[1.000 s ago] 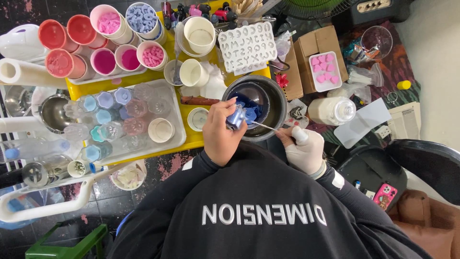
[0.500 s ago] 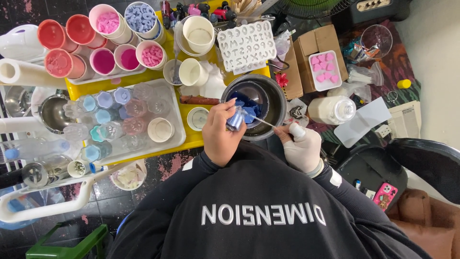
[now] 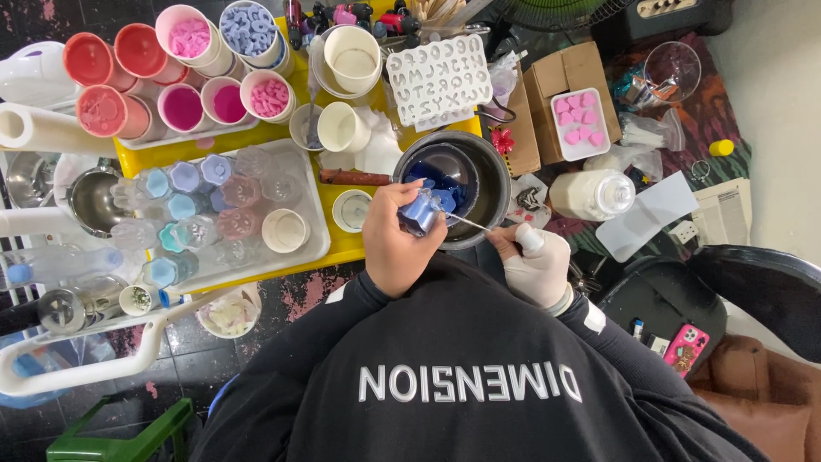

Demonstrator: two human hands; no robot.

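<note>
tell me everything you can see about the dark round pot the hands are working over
The pot is round and deep, with a dark grey, metal-looking wall and a thick rim. It stands upright on the yellow tray, at its right end. Dark blue pieces lie at its bottom. The left hand holds a small pale blue piece over its near rim, and the gloved right hand points a thin metal tool at that piece. Whether either hand touches the rim cannot be told.

The scene is lit brightly and evenly from overhead, with only soft shadows cast. Glare is seen on the clear glasses (image 3: 244,184) and the metal pot (image 3: 479,158) rim. Focus is held sharp throughout; slight wide-angle bending is noticed at the edges.
</note>
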